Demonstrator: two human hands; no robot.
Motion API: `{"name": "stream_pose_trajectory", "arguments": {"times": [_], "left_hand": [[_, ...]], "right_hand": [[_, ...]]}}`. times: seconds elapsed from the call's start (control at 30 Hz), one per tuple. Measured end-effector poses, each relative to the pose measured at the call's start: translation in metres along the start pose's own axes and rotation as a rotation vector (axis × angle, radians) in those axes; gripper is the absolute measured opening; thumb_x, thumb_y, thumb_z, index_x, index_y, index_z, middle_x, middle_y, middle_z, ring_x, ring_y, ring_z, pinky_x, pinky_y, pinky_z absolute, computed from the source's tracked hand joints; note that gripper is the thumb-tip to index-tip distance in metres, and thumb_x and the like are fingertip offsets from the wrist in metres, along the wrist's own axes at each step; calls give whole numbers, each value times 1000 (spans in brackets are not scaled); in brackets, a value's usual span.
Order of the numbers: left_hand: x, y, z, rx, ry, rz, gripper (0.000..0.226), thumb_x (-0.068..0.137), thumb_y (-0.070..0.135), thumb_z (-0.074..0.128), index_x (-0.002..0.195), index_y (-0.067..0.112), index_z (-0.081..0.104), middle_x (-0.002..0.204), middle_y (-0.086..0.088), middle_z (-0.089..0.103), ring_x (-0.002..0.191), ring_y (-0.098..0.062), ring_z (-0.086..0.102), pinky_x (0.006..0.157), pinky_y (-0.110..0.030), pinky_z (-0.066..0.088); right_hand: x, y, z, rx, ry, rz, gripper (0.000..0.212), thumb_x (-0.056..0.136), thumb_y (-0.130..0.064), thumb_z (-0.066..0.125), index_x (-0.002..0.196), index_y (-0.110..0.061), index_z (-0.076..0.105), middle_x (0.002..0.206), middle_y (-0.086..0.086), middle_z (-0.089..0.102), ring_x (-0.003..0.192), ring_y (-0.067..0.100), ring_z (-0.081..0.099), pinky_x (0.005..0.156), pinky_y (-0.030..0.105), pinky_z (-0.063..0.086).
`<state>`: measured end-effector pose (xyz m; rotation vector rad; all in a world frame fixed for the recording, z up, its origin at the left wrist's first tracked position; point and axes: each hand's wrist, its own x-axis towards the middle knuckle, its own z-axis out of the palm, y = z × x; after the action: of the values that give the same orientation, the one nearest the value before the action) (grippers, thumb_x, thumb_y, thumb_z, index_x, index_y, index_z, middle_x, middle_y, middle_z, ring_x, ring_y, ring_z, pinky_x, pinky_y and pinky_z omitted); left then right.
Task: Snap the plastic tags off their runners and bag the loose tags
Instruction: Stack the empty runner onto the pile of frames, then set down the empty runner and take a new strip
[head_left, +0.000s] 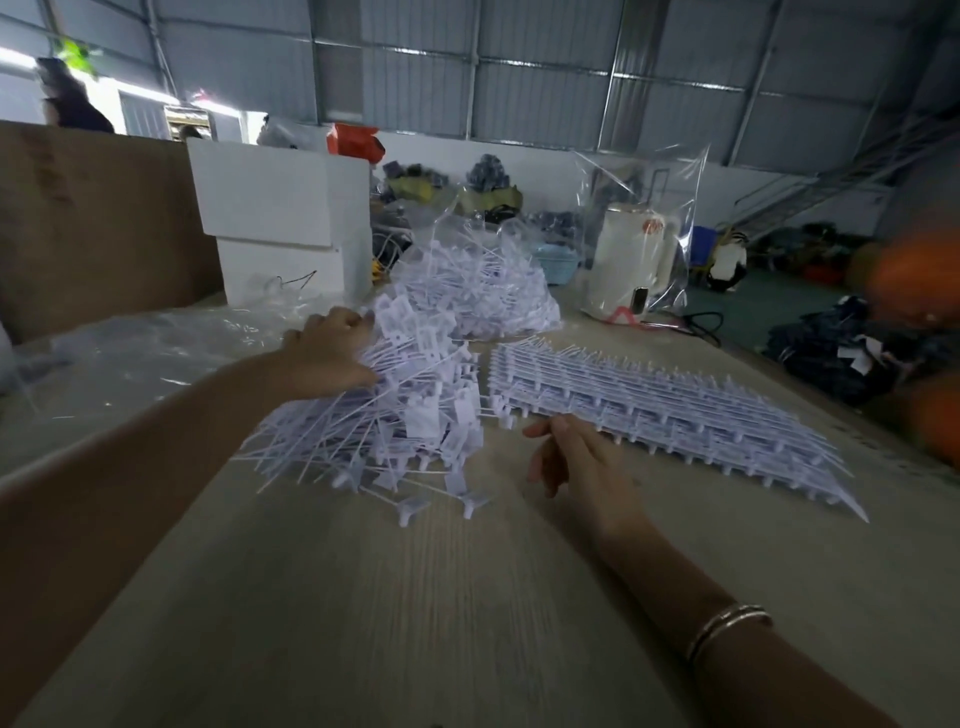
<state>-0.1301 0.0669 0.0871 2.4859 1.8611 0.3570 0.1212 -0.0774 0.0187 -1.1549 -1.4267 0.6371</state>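
A worker's left hand (332, 345) grips a heap of loose tags (395, 415) mid-table; the right hand (571, 457) hovers empty, fingers relaxed. Beside it, stacked runners (675, 410) await snapping; 1 bag (483, 291) already looks filled.

The pale wood-grain worktop (363, 597) carries a heap of pale lilac-white loose plastic tags (395, 415) at the left fingers (358, 319). Right of the right fingers (540, 431) lies a stack of lilac-white runner sheets (675, 410). Beyond stand a white foam box (280, 218) and a cream kettle (631, 260) with what may be red lettering.
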Motion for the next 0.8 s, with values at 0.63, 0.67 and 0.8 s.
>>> {"name": "stream_pose_trajectory", "arguments": {"times": [0.63, 0.67, 0.8], "left_hand": [[-108, 138, 91, -305, 324, 400, 31, 86, 23, 49, 116, 31, 52, 122, 14, 45, 117, -6, 28, 92, -24, 26], [-108, 137, 92, -315, 327, 413, 30, 86, 24, 47, 114, 32, 53, 119, 15, 47, 115, -6, 29, 91, -24, 27], [-109, 134, 91, -340, 334, 477, 30, 81, 27, 39, 102, 31, 60, 110, 18, 52, 111, -6, 34, 88, -23, 27]], "right_hand": [[40, 24, -36, -570, 34, 49, 15, 95, -19, 50, 85, -19, 62, 75, -5, 61, 63, 6, 51, 53, 10, 35], [50, 24, -43, -619, 40, 20, 13, 93, -18, 53, 86, -19, 64, 76, -4, 62, 64, 7, 51, 52, 10, 35], [104, 25, -59, -798, 37, -72, 18, 91, -13, 53, 96, -11, 71, 97, 8, 66, 83, 20, 58, 68, 23, 38]]}}
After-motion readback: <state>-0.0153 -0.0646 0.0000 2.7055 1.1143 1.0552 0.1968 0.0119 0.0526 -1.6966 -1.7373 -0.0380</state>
